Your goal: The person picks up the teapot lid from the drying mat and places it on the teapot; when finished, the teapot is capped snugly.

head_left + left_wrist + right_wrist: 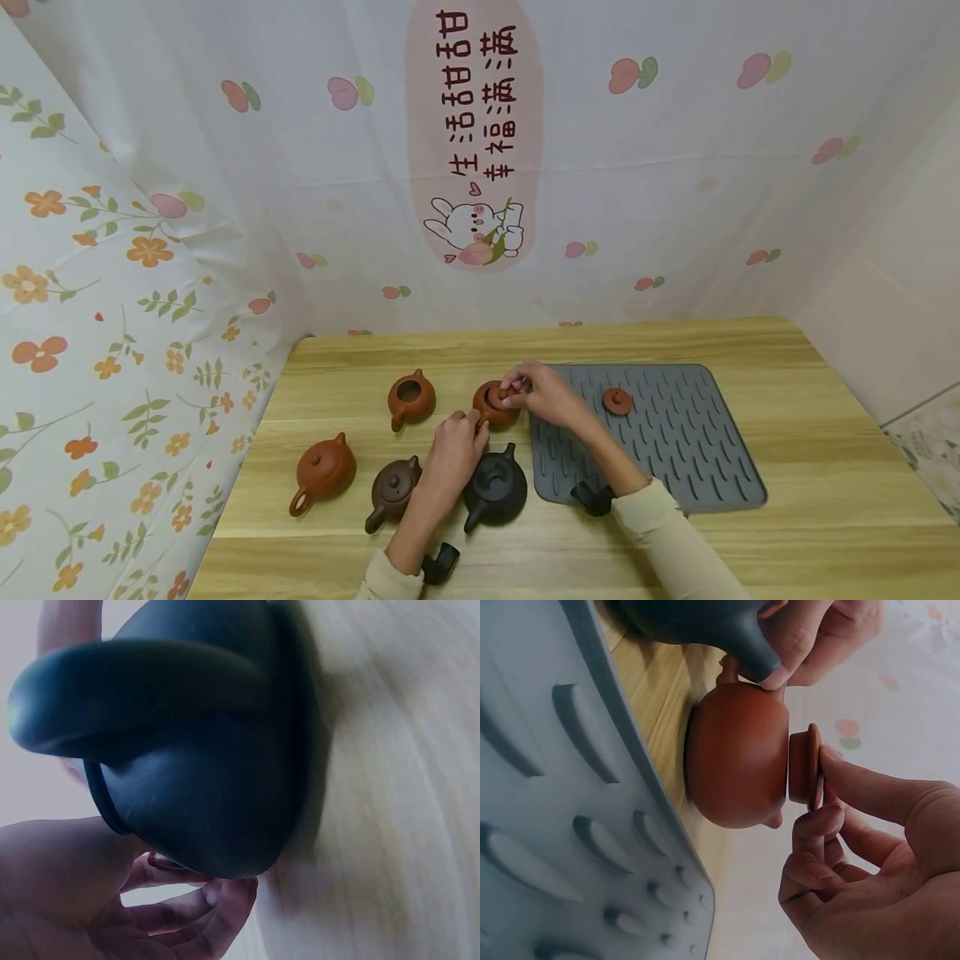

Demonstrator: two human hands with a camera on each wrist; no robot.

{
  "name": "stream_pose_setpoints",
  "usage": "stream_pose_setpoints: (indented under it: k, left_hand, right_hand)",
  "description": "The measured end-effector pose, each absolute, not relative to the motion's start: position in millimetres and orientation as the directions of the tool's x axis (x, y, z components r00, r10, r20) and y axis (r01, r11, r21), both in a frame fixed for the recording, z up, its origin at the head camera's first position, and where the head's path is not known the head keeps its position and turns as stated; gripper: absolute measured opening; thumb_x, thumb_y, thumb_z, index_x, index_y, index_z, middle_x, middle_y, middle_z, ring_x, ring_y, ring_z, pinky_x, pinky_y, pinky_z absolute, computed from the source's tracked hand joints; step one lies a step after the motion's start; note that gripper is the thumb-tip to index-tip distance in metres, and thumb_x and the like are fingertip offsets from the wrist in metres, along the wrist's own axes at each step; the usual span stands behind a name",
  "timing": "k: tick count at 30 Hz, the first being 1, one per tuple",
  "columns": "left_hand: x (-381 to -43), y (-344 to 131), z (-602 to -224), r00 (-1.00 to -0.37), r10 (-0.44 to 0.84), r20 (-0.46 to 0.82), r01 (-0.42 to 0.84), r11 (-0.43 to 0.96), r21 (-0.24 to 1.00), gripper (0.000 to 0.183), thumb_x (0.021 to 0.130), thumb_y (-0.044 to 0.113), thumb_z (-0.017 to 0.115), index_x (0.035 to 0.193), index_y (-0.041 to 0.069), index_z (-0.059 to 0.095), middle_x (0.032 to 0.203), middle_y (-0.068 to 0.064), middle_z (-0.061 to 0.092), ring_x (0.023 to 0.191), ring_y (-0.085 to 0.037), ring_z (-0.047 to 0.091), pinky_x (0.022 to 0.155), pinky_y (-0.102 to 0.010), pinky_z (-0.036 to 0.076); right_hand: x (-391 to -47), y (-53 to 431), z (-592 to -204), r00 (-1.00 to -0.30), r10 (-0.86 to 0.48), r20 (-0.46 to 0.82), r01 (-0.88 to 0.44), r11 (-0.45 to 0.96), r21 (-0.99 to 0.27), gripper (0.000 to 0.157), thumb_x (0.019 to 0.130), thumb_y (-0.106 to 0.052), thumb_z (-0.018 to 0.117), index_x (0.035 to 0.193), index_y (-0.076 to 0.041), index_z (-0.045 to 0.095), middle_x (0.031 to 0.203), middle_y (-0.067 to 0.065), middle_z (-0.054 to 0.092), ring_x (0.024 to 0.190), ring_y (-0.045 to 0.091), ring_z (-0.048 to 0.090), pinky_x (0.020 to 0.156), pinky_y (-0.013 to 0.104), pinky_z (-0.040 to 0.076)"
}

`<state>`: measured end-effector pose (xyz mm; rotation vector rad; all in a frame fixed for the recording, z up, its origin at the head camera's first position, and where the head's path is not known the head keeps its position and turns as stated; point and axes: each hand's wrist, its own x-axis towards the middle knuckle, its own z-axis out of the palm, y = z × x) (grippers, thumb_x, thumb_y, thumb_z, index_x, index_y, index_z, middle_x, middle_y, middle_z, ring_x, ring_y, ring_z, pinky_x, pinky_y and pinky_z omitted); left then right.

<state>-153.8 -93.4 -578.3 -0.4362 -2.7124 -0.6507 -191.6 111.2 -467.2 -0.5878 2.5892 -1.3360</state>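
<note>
My right hand [546, 395] pinches a reddish-brown teapot lid [802, 766] between thumb and fingers. It holds the lid over the mouth of a small reddish-brown teapot [735, 757], the lid's lower rim close to the opening. A dark gap shows beside the lid in the head view. My left hand [453, 450] reaches between two dark teapots and pinches the handle of that same teapot, partly hidden by a black spout in the right wrist view. The black teapot [202, 787] fills much of the left wrist view, in front of the left fingers.
A lidless reddish teapot [425, 406], a lidded orange-brown teapot [327, 472] and a dark brown teapot [392, 486] stand on the left of the wooden table [300, 558]. On the right, a grey ridged mat [667, 458] bears another reddish lid [617, 402].
</note>
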Motion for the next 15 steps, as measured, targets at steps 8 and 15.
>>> stream_pose_setpoints:
  k: [8,15]
  left_hand:
    - [-149.3,-94.8,-569.3,-0.897,0.231,0.377,0.384,0.830,0.405,0.018,0.104,0.017,0.076,0.091,0.005,0.072,0.072,-0.007,0.059,0.061,-0.024,0.065,0.055,-0.029,0.049]
    - [-154.3,-93.9,-578.4,-0.905,0.216,0.368,0.362,0.844,0.396,0.017,0.103,0.019,0.078,0.091,0.009,0.072,0.072,-0.005,0.059,0.062,-0.024,0.066,0.055,-0.029,0.049]
  right_hand:
    - [-194.3,106.9,-465.9,-0.909,-0.416,0.022,-0.257,0.518,-0.816,0.013,0.097,-0.004,0.083,0.106,0.000,0.075,0.101,0.010,0.063,0.085,0.016,0.056,0.081,0.035,0.050]
    - [-198.4,103.4,-464.0,-0.903,-0.430,-0.013,-0.236,0.520,-0.820,0.012,0.096,-0.003,0.083,0.106,0.000,0.076,0.101,0.010,0.062,0.084,0.016,0.056,0.079,0.034,0.050]
